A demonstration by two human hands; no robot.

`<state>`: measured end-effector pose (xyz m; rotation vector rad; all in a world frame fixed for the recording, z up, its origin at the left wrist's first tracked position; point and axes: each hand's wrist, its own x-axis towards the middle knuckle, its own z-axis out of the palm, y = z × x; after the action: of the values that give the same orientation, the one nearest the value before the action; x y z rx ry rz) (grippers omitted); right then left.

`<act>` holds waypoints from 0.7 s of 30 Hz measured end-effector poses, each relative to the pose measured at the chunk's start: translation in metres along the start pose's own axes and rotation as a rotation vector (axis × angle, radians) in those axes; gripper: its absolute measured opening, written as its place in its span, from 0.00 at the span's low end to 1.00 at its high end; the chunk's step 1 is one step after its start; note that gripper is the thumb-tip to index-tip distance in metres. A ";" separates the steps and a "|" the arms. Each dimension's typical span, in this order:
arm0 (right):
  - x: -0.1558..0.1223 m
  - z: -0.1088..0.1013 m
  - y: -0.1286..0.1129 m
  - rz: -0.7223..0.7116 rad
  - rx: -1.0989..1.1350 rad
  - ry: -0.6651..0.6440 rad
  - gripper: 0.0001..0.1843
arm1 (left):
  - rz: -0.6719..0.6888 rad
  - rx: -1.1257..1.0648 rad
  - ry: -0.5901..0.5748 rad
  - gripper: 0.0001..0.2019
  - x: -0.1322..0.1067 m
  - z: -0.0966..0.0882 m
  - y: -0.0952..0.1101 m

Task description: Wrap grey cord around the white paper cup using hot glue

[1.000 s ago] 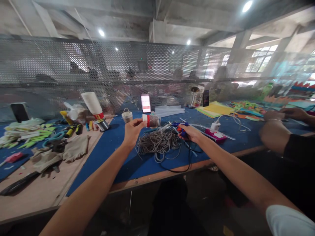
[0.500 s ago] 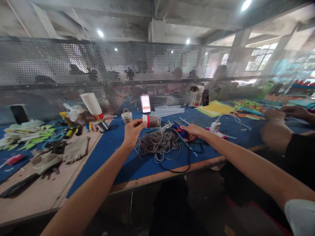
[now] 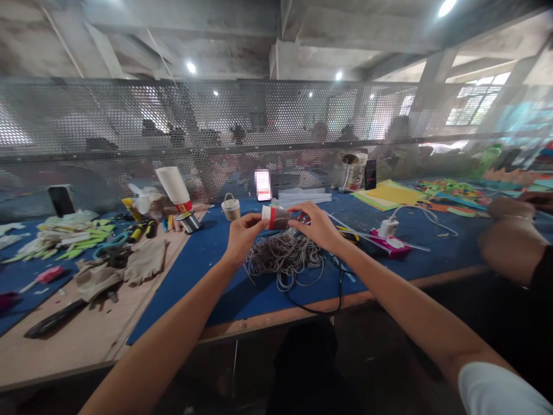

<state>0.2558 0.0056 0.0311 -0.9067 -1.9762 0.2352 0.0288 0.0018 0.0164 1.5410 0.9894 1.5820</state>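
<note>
My left hand (image 3: pixel 242 237) grips a red-and-white paper cup (image 3: pixel 268 218) lying on its side in the air, its rim end toward my fingers. Grey cord covers the cup's other end. At that end my right hand (image 3: pixel 320 226) has its thumb and fingers closed on the cup. Just below lies a loose heap of grey cord (image 3: pixel 283 256) on the blue mat. A bit of the blue-and-red glue gun (image 3: pixel 306 219) shows behind my right fingers; most of it is hidden. A small cord-covered cup with a handle (image 3: pixel 230 208) stands to the left.
Leftward are a stack of paper cups (image 3: pixel 173 185), a wire spool (image 3: pixel 189 223), gloves (image 3: pixel 146 262) and pliers (image 3: pixel 137 230). A lit phone (image 3: pixel 262 185) leans at the back. To the right are a white plug (image 3: pixel 388 227), coloured sheets (image 3: pixel 389 196) and a co-worker's arm (image 3: pixel 510 236).
My right hand has let go of the glue gun and moved left to the cord-covered end of the cup. My left hand keeps hold of the cup. The view has shifted slightly.
</note>
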 end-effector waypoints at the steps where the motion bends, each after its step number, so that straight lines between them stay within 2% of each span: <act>1: 0.002 0.004 -0.001 -0.029 -0.019 0.005 0.14 | -0.002 0.002 -0.004 0.13 0.000 0.000 0.001; 6: 0.006 0.013 0.004 -0.095 -0.086 0.106 0.02 | -0.014 0.020 -0.030 0.13 -0.002 0.000 0.004; 12: 0.012 0.006 -0.001 -0.063 -0.016 0.104 0.04 | -0.014 0.066 -0.051 0.12 -0.003 0.001 0.002; 21: 0.019 0.002 -0.010 0.075 0.329 0.032 0.07 | -0.019 0.070 -0.081 0.11 -0.004 0.003 0.003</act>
<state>0.2432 0.0112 0.0476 -0.7648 -1.8066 0.5674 0.0316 -0.0029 0.0168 1.6253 1.0215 1.4737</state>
